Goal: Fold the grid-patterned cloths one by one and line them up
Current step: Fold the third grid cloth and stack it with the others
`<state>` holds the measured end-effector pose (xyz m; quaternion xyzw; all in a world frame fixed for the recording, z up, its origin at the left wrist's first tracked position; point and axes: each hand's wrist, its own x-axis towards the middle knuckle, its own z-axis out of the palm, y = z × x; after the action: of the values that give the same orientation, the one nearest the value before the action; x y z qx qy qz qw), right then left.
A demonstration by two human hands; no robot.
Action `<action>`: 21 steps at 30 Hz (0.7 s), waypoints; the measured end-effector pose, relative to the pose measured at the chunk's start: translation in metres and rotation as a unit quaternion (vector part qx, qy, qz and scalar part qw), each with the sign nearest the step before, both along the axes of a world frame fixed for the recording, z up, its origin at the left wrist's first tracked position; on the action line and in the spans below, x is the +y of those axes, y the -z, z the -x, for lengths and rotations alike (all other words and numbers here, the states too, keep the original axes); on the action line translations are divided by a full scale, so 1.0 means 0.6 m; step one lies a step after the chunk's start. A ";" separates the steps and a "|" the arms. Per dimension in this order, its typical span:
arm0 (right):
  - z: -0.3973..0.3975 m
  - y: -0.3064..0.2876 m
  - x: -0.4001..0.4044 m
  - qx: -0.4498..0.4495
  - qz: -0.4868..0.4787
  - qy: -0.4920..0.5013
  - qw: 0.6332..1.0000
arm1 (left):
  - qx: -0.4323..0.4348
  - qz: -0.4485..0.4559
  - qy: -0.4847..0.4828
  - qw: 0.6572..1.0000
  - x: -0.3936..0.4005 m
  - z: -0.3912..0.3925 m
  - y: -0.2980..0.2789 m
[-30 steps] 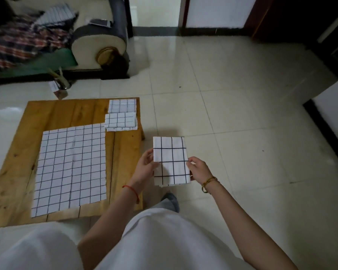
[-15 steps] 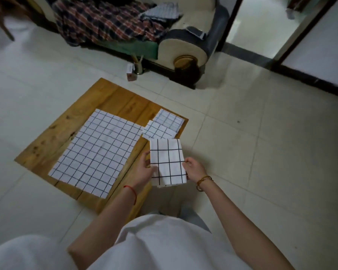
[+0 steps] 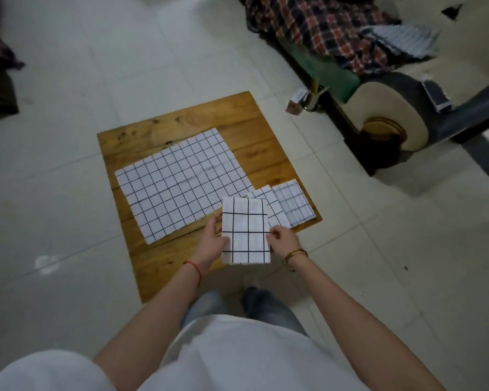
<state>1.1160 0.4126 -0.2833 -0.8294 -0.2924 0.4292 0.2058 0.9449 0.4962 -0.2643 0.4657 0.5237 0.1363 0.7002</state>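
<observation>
Folded cloth [image 3: 246, 232] w/ both hands, now over table [image 3: 181, 125] edge

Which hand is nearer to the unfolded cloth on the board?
Left. The left hand grips the folded cloth right beside the unfolded cloth's near edge; the right hand pinches the folded cloth's opposite side, farther away.

— We see a white folded cloth with black grid lines [image 3: 246, 231] above a honey-brown wooden board [image 3: 164, 263].

— Yes, and we note a red-and-navy plaid blanket [image 3: 316, 26] (over a cream sofa [image 3: 390, 108]), pale tiled floor [image 3: 68, 80].
</observation>
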 end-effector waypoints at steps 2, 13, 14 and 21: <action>-0.026 0.014 0.025 -0.017 0.008 -0.030 0.999 | 0.007 0.002 -0.035 0.999 0.004 -0.021 0.013; -0.096 0.164 0.145 -0.015 0.048 -0.114 0.992 | 0.056 0.044 -0.126 0.989 0.046 -0.075 0.148; -0.098 0.182 0.152 -0.017 0.052 -0.118 0.991 | 0.059 0.049 -0.129 0.989 0.050 -0.079 0.161; -0.111 0.291 0.186 -0.043 0.077 -0.149 0.985 | 0.068 0.077 -0.138 0.985 0.070 -0.098 0.262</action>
<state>1.1825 0.5239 -0.4580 -0.8075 -0.3878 0.4400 0.0621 1.0035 0.5379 -0.4213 0.3420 0.6379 0.1588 0.6716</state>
